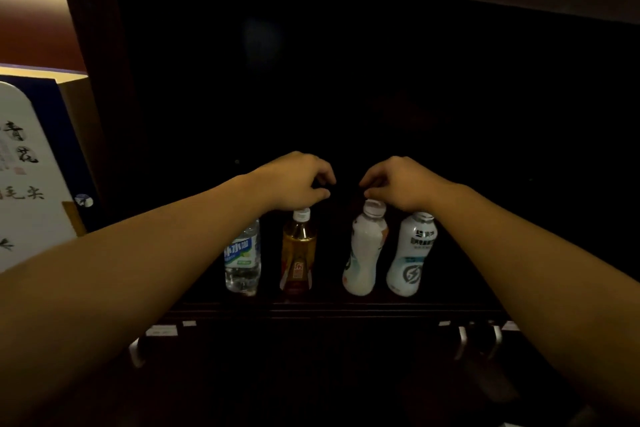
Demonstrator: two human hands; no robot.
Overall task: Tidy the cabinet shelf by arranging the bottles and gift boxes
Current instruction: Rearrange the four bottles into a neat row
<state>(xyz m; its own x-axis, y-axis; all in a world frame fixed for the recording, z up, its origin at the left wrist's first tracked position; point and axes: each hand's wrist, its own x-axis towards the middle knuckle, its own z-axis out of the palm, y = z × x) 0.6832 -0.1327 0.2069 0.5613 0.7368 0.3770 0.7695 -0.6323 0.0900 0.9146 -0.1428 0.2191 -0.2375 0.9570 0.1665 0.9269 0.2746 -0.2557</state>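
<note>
Four bottles stand upright in a row at the front of the dark cabinet shelf (346,307): a clear water bottle (242,260), an amber tea bottle (298,253), a white bottle (363,250) and a grey-white bottle (410,253). My left hand (294,184) hovers over the tops of the water and tea bottles with its fingers curled. My right hand (398,184) is over the caps of the two white bottles, fingers curled too. The gap between my fingertips is black, so I cannot tell whether they pinch anything.
A white gift box (31,166) with black calligraphy and a dark blue edge stands in the compartment to the left, behind a dark wooden divider (93,80). Pale drawer handles (462,340) show below the shelf. The shelf's back is in deep shadow.
</note>
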